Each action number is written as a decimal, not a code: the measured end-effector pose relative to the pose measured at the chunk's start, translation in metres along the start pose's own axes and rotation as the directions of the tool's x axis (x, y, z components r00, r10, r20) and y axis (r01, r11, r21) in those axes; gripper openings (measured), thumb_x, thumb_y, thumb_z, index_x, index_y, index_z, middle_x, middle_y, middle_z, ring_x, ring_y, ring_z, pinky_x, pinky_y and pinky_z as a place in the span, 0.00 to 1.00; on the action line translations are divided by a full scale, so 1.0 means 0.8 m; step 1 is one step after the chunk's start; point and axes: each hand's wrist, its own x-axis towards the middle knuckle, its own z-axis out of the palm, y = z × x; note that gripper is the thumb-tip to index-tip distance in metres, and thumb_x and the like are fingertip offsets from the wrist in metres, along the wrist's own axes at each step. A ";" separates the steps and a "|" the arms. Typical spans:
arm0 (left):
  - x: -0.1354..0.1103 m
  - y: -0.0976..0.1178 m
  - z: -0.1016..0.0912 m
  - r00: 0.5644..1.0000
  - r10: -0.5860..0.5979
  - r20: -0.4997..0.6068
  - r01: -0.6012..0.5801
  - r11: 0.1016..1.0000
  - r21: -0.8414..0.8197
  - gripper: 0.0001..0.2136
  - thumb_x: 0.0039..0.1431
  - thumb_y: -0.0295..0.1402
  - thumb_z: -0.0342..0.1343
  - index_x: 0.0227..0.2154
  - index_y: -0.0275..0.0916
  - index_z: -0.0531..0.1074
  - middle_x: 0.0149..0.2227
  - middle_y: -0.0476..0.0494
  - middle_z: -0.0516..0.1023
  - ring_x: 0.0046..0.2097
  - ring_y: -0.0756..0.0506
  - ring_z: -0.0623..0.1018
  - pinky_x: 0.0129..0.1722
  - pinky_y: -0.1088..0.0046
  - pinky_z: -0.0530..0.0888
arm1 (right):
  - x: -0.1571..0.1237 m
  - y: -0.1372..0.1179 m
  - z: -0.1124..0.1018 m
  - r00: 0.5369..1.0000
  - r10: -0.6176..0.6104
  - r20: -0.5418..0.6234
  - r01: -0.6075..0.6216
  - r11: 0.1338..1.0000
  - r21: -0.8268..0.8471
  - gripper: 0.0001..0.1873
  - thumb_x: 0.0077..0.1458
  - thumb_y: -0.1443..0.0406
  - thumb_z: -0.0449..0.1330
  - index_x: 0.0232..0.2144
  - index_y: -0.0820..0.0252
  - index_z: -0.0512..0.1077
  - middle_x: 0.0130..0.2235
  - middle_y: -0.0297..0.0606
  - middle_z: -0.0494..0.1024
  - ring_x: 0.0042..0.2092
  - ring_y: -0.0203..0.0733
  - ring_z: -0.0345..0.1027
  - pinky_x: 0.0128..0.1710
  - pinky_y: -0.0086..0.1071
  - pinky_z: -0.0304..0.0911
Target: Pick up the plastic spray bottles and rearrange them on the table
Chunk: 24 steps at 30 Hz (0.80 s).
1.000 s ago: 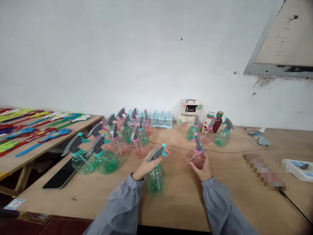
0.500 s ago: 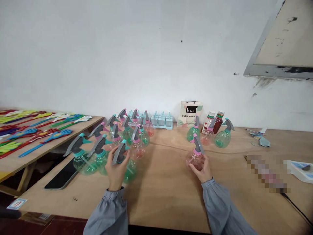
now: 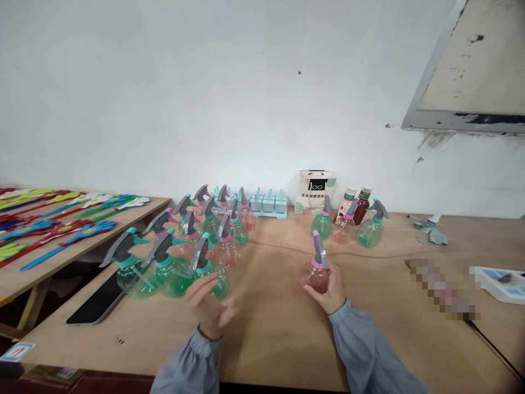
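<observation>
While my right hand (image 3: 331, 293) is clamping the pink sprayer (image 3: 315, 279) at mid-table (image 3: 274, 345), left hand (image 3: 211, 311) hovering fingers-apart by the nearest green sprayer (image 3: 222, 282), I'm guessing light, slick, thin plastic, best held below the collar (image 3: 319, 264).

Soft light, faint shadows; left fingers (image 3: 202, 285) blurred.

Surface (image 3: 279, 345): brown, wood-grained.
Spray bottles (image 3: 175, 279): upright; clustered left, others right.
Black phone (image 3: 96, 302): flat, near left edge.
Paper bag (image 3: 314, 203): standing at rear.
</observation>
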 end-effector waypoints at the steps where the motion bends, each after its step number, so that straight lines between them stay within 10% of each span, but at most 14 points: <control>1: -0.005 0.012 0.012 0.997 0.055 0.060 -0.054 0.998 -0.018 0.27 0.46 0.53 0.65 0.47 0.46 0.70 0.50 0.34 0.74 0.60 0.26 0.69 0.61 0.40 0.65 | -0.002 -0.009 0.002 0.999 -0.040 0.024 0.040 0.999 -0.019 0.43 0.44 0.46 0.70 0.58 0.56 0.63 0.47 0.46 0.72 0.48 0.57 0.70 0.47 0.56 0.71; 8: -0.005 0.097 0.109 0.841 0.182 0.510 -0.197 0.980 -0.025 0.42 0.52 0.47 0.65 0.66 0.38 0.54 0.62 0.29 0.67 0.64 0.30 0.67 0.62 0.46 0.65 | -0.019 -0.062 0.024 0.979 -0.199 0.038 0.200 0.980 -0.024 0.43 0.50 0.42 0.64 0.59 0.60 0.60 0.45 0.48 0.73 0.44 0.55 0.72 0.40 0.50 0.73; 16: 0.019 0.082 0.148 0.888 0.026 0.459 0.095 0.966 -0.239 0.25 0.55 0.41 0.61 0.56 0.39 0.69 0.53 0.34 0.77 0.58 0.37 0.75 0.61 0.53 0.67 | -0.023 -0.056 0.022 0.976 -0.199 0.092 0.202 0.979 -0.033 0.44 0.52 0.37 0.58 0.60 0.60 0.61 0.49 0.51 0.72 0.49 0.59 0.71 0.46 0.54 0.71; 24: 0.055 0.079 0.116 0.808 -0.214 0.550 0.489 0.764 -0.421 0.20 0.50 0.41 0.65 0.45 0.38 0.78 0.47 0.38 0.82 0.54 0.38 0.77 0.54 0.62 0.71 | 0.156 0.052 0.039 0.987 0.068 -0.148 -0.091 0.984 -0.155 0.33 0.59 0.45 0.54 0.56 0.62 0.59 0.52 0.54 0.69 0.56 0.56 0.65 0.57 0.55 0.61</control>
